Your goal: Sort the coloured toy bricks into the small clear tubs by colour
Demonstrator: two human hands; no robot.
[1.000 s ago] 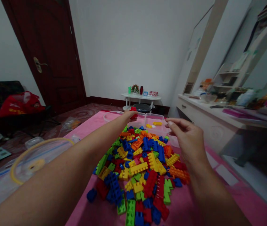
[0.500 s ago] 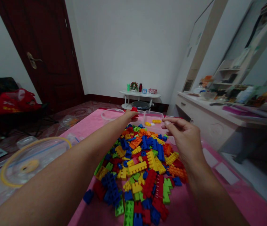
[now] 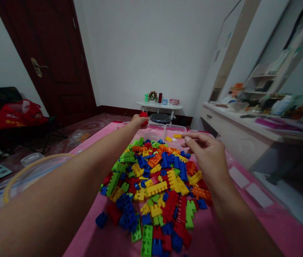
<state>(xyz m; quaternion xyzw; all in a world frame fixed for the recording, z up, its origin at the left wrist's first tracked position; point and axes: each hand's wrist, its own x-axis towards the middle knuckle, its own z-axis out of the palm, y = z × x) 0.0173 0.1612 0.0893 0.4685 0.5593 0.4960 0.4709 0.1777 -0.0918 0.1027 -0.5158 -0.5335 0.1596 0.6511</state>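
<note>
My left hand reaches to the far left end of the pile, its fingers closed around a red toy building block. To the right, my right hand hovers over the right side of the pile with bent fingers slightly apart; nothing shows between them. A heap of coloured building blocks in yellow, blue, red, green and orange lies below and between my arms. Behind it stands a clear plastic divided box. A few yellow blocks sit in its middle compartment, close to my right fingertips.
The pink cloth covers the table under the blocks. A clear plastic bag with a yellow ring lies at the left. A white dresser stands to the right; a small white table is against the far wall.
My left hand has moved left and slightly away with the red block, uncovering green blocks at the pile's left side. My right hand has barely shifted.
</note>
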